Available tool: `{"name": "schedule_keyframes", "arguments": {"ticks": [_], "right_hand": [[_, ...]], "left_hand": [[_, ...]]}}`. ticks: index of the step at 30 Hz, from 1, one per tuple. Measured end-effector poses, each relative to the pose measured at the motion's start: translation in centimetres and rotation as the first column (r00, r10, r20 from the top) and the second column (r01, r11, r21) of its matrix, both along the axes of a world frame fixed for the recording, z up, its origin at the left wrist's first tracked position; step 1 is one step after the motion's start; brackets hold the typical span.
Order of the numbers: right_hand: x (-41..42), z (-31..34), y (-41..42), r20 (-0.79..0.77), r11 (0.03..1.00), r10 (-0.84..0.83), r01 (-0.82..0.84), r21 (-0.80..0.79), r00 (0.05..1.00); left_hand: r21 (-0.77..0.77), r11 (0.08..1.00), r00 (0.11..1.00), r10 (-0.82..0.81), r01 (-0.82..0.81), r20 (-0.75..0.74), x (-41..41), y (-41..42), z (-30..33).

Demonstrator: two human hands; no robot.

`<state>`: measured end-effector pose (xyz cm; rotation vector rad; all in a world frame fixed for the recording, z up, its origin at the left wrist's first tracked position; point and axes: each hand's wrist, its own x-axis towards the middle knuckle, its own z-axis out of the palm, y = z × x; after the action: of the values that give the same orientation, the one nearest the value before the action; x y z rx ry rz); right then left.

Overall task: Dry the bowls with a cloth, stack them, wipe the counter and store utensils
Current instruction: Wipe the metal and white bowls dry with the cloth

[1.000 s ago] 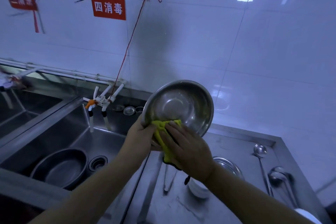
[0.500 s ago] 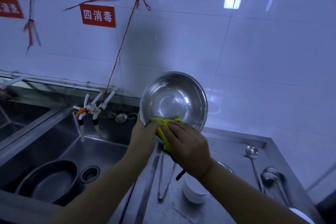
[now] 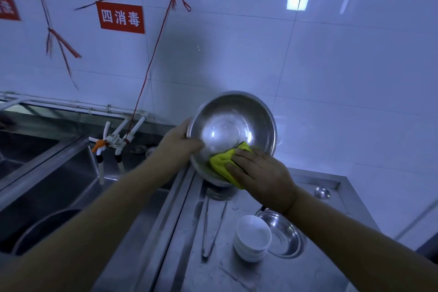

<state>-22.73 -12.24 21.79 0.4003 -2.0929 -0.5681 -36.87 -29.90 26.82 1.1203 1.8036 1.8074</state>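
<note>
Head view: steel bowl (image 3: 233, 130) held tilted above the tabletop (image 3: 239, 275), mouth toward the camera; left hand (image 3: 180, 143) grips its left rim, right hand (image 3: 262, 176) presses the yellow cloth (image 3: 221, 163) on the lower inner wall (nearer hand). Left fingers hidden behind the bowl

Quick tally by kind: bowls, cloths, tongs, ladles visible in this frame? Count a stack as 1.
Steel bowls: 3, one held, one on the counter, one in the sink
White bowl stacks: 1
Yellow cloths: 1
Tongs: 1
Ladles: 1, bowl end only
Total: 7
</note>
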Motion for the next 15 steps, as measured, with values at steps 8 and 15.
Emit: {"name": "schedule_keyframes", "arguments": {"ticks": [8, 15], "right_hand": [[-2.1, -2.1, -5.1, -0.143, 0.943, -0.103, 0.051, -0.328, 0.984], [0.7, 0.0, 2.1, 0.138, 0.991, -0.009, -0.009, 0.13, 0.99]], "left_hand": [[0.332, 0.936, 0.963, 0.026, -0.118, 0.269, 3.7, 2.7, -3.6], [0.125, 0.991, 0.993, -0.025, 0.039, -0.111, 1.3, 0.6, -1.5]]}}
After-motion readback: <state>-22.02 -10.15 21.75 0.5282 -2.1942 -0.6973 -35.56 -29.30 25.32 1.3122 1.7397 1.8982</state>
